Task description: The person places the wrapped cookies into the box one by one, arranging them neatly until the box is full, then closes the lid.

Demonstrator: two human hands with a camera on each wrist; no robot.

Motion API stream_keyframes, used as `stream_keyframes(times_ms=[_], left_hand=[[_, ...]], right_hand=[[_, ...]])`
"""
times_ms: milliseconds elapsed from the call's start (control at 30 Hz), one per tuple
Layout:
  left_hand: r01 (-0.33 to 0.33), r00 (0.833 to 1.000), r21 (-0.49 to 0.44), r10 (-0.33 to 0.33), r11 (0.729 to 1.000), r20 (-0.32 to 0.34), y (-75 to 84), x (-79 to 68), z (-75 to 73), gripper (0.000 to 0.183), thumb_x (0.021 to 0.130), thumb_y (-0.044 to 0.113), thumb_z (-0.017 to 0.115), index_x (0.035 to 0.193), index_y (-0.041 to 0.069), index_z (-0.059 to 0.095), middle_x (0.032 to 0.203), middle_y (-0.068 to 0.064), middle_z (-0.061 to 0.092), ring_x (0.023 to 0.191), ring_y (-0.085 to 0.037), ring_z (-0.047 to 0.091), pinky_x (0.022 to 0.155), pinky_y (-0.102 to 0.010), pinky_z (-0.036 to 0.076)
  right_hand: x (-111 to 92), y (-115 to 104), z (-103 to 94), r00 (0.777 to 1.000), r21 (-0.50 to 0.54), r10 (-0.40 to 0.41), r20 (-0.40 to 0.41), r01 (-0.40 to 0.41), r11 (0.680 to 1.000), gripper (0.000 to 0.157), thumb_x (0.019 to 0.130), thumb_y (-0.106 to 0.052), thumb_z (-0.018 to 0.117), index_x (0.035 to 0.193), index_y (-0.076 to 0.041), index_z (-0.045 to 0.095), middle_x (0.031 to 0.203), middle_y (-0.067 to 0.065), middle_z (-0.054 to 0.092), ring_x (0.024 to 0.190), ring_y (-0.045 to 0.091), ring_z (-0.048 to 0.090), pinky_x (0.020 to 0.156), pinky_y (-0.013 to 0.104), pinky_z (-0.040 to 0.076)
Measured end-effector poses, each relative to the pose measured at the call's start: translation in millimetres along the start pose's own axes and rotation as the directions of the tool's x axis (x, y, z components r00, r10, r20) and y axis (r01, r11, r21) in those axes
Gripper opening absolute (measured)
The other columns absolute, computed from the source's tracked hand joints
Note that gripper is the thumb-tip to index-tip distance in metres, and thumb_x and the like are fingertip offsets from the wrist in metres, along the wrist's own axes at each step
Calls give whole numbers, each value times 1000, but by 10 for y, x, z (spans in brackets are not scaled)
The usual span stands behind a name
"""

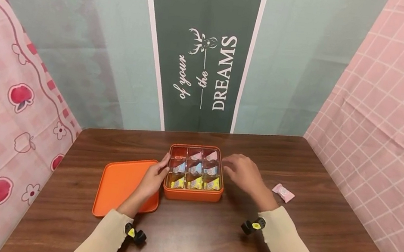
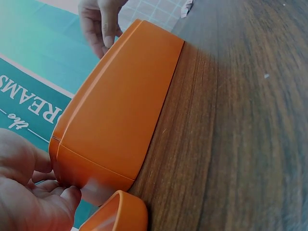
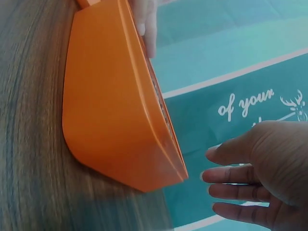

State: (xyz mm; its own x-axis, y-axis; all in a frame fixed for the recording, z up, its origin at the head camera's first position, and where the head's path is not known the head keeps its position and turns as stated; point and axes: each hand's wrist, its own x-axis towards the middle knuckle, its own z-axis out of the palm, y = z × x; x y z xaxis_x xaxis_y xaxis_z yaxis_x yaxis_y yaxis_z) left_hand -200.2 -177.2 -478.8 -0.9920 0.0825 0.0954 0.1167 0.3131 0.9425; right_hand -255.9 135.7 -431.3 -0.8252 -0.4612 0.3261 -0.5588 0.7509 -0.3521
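Observation:
An orange box with a clear divided insert stands on the table. Wrapped candies sit in its compartments: yellow candies in front, blue candies in the middle row, pink candies in two of the back compartments. The back-left compartment shows only its reddish floor. My left hand rests against the box's left side, fingertips at the rim. Beside the right rim hovers my right hand; the right wrist view shows its extended, loose fingers apart from the box, holding nothing.
An orange lid lies left of the box, partly under my left forearm in the head view. A pink wrapped candy lies on the brown wooden table to the right. Cloth hangings stand behind and at both sides.

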Motion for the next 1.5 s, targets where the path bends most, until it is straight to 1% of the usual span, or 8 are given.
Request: stream_keyframes(times_ms=[300, 533, 633, 733, 1033, 1133, 1367, 1500], left_hand=[[5, 1000, -6, -5, 1000, -7, -15, -5, -3, 51, 107, 2, 45, 156, 0, 33, 166, -9, 26, 153, -24, 21, 122, -47, 21], [-3, 1000, 0, 3, 1000, -8, -11, -3, 1, 51, 107, 2, 46, 156, -1, 33, 165, -11, 26, 153, -27, 21, 120, -48, 22], [-9, 1000, 5, 9, 1000, -15, -12, -8, -4, 51, 106, 1, 46, 155, -3, 32, 165, -13, 26, 152, -29, 21, 120, -50, 22], [0, 1000, 3, 0, 1000, -18, -3, -13, -10, 51, 107, 2, 46, 155, -1, 33, 165, -11, 26, 152, -26, 22, 121, -48, 23], [-5, 1000, -1, 5, 1000, -7, -6, -6, 2, 51, 107, 2, 45, 156, -2, 32, 165, -12, 25, 153, -27, 20, 121, -49, 22], [-9, 1000, -6, 9, 1000, -3, -15, -12, 4, 51, 107, 1, 45, 156, -3, 31, 165, -12, 24, 153, -28, 20, 120, -50, 22], [14, 1000, -17, -14, 1000, 6, -6, -17, -2, 51, 108, 4, 44, 157, 1, 31, 166, -7, 23, 153, -23, 18, 122, -47, 21], [9, 1000, -19, -9, 1000, 3, -4, -13, -6, 51, 108, 4, 44, 157, 1, 31, 166, -8, 23, 153, -23, 18, 122, -48, 19]], right_hand=[[-162, 188, -4, 998, 9, 61, -12, -61, 998, 23, 89, -12, 78, 112, -7, 77, 112, 11, 75, 106, 33, 69, 91, 54, 53], [-311, 312, -124, 989, 2, 149, 5, -149, 989, 27, 90, -14, 78, 115, -7, 76, 116, 14, 73, 108, 36, 67, 91, 57, 52], [-374, 385, -156, 987, -7, 161, 19, -161, 987, 29, 90, -14, 77, 117, -5, 75, 118, 16, 72, 108, 38, 67, 89, 58, 52], [-437, 460, -198, 983, -17, 179, 27, -179, 984, 30, 90, -15, 76, 118, -5, 74, 120, 17, 71, 108, 38, 67, 87, 59, 53], [-665, 699, -322, 961, -63, 272, 56, -268, 961, 34, 92, -14, 74, 124, -2, 71, 128, 24, 65, 115, 46, 61, 87, 63, 50], [-733, 763, -340, 953, -48, 296, 66, -294, 955, 36, 92, -14, 74, 125, -1, 70, 129, 27, 63, 115, 47, 61, 87, 63, 50], [-855, 907, -388, 945, -11, 323, 57, -323, 946, 40, 91, -15, 75, 128, 0, 68, 130, 29, 62, 100, 41, 66, 82, 61, 52], [-922, 972, -416, 934, -41, 355, 46, -353, 935, 44, 90, -18, 74, 129, 1, 67, 130, 29, 61, 110, 46, 62, 87, 65, 48]])
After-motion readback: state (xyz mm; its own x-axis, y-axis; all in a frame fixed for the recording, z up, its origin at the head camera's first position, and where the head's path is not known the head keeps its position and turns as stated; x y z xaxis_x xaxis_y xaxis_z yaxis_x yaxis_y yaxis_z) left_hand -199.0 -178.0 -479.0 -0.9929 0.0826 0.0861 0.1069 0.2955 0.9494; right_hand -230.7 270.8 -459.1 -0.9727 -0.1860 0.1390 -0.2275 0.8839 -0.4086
